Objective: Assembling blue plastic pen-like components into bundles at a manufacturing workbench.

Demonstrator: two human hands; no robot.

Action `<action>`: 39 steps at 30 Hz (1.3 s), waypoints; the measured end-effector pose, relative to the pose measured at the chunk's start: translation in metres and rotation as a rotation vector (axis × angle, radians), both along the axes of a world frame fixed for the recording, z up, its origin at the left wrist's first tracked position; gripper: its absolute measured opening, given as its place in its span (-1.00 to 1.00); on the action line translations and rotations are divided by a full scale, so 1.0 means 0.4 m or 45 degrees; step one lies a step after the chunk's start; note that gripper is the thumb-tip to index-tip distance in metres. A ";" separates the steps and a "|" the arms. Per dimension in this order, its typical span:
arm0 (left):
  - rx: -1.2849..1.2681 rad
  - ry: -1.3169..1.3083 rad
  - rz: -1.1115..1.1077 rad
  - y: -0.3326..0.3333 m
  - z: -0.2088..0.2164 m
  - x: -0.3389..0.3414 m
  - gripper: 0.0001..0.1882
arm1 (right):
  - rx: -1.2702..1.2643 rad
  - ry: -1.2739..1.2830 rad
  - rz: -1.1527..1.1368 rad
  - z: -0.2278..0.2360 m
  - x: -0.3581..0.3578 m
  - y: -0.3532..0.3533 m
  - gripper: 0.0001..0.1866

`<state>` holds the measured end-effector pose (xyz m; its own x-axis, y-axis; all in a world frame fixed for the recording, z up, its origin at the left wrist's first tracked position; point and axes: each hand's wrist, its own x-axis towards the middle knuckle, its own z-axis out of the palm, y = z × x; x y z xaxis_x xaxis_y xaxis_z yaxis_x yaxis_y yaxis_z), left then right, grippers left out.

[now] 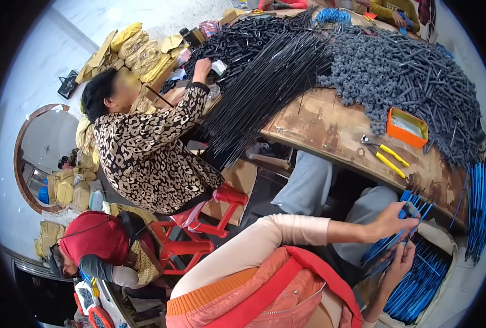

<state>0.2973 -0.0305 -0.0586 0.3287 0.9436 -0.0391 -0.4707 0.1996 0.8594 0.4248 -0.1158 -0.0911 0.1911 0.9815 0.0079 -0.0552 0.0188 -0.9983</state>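
Observation:
My left hand (391, 222) is closed around black-tipped blue rods (382, 249), near the table's right front edge. Just below it, my right hand (399, 267) has its fingers pinched on the same group of rods. Dark pieces show between the two hands, too small to make out. Beneath them, many more blue rods (424, 279) fill a pale-lined container (438, 236). On the wooden table (319, 117), end-cutting pincers with yellow handles (386, 156) lie beside an orange tray (407, 128) with something pale inside.
Grey plastic parts (401, 71) are heaped on the table, next to long black rods (265, 87) jutting over its edge. More blue rods (478, 213) stand at the right. A co-worker in a patterned top (150, 147) sits left, beside red stools (226, 205); others work nearby.

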 end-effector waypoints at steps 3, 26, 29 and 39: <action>-0.008 0.095 -0.112 0.000 0.012 -0.043 -0.84 | 0.012 -0.022 -0.011 -0.006 -0.016 -0.012 -0.90; -0.289 -0.456 -0.803 -0.009 0.220 -0.142 -0.71 | -0.456 -1.533 -0.265 -0.129 0.259 -0.122 -0.74; -0.234 -0.258 -0.878 -0.005 0.203 -0.144 -0.69 | -0.430 -1.439 -0.213 -0.160 0.297 -0.123 -0.74; -0.351 -0.079 -0.637 0.056 0.096 -0.025 -0.72 | -0.262 -0.799 -0.787 0.112 0.381 -0.209 -0.72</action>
